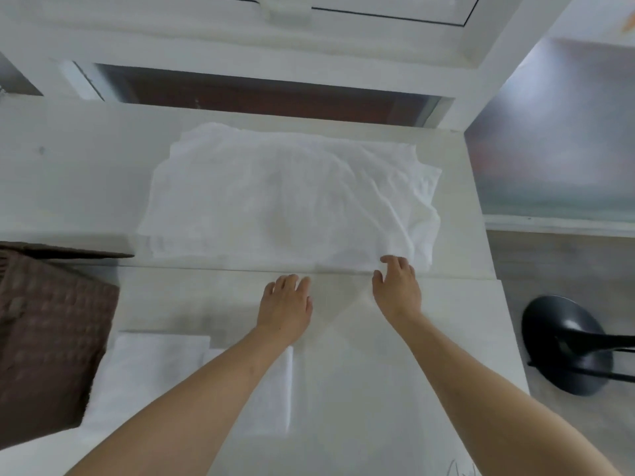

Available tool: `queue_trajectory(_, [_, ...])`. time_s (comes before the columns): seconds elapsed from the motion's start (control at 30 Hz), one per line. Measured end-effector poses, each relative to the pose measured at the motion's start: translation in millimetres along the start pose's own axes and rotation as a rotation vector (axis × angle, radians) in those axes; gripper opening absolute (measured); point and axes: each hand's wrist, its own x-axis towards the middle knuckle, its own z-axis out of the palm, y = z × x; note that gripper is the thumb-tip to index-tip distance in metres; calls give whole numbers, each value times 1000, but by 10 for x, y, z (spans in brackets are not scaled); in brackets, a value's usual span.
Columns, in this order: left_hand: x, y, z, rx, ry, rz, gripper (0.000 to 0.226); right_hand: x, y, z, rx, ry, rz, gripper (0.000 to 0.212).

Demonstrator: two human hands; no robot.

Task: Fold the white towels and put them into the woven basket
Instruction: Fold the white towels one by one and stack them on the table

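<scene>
Two hands reach out in front of me over the white table (446,338). My right hand (397,290) has its fingers loosely spread, and the fingertips (390,260) touch the near edge of the crumpled white towel (292,197), close to its right corner; I cannot tell whether they pinch the cloth or only rest on it. My left hand (286,305) lies a little nearer to me, fingers straight and relaxed, holding nothing, just short of that same near edge and apart from it. That towel is spread wide across the far half of the table, wrinkled, its right end bunched into folds. A second towel, the folded towel (144,369), lies flat near my left forearm, which covers part of it. Beside it at the left edge sits the woven basket (41,338), brown, cut off by the frame and blurred, so I cannot see its inside. White on white makes the towel edges hard to trace.
</scene>
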Motion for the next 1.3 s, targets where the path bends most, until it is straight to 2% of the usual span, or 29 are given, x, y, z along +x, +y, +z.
queue_trajectory(0.2, [251, 234, 129, -15, 18, -6, 42, 578, 396, -120, 94, -17, 127, 43])
queue_trajectory(0.37, [285, 318, 161, -12, 31, -4, 51, 712, 531, -138, 329, 3, 133, 25])
queue_trajectory(0.53, [244, 440, 82, -86, 122, 22, 46, 481, 352, -386, 639, -2, 165, 19])
queue_trajectory(0.77, [-42, 826, -239, -295, 282, 213, 51, -224, -137, -830, 865, -126, 165, 16])
queue_trajectory(0.97, [-396, 819, -541, -438, 454, 236, 41, -893, -539, -1030, 932, -235, 73, 7])
queue_trajectory(1.1, [-671, 656, -713, -448, 499, 269, 20, -1209, -643, -1012, 931, -213, 18, 12])
queue_trajectory(1.17, [-793, 525, -806, -474, 495, 242, 22, -1312, -674, -899, 855, -164, -35, 21])
queue_trajectory(1.3, [-1016, 289, -1092, -470, 489, 242, 27, -1431, -736, -485, 499, -27, -227, 35])
